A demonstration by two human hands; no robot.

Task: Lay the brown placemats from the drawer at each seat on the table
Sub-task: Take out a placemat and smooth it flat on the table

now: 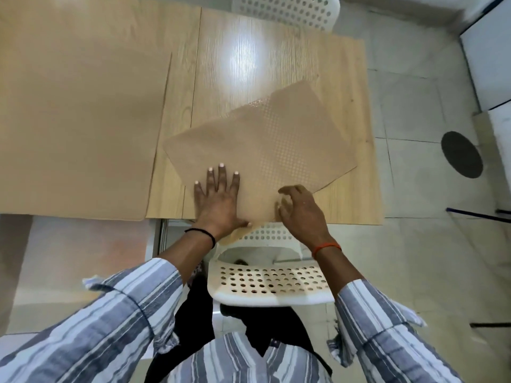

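Pale wood-grain table (249, 51) fills the view, and on its near edge lies a brown placemat (262, 145), turned at an angle, one corner hanging off over the white perforated chair (271, 283) tucked below. Left hand (217, 200) lies flat on the mat's near part, fingers straight and spread, pressing down. Right hand (300, 210) sits just beside it at the mat's near edge, fingers curled onto the material; whether it truly pinches it, I cannot tell. Further left, a second, larger brown mat (80, 128) lies flat. Beyond the table stands another white chair (290, 9).
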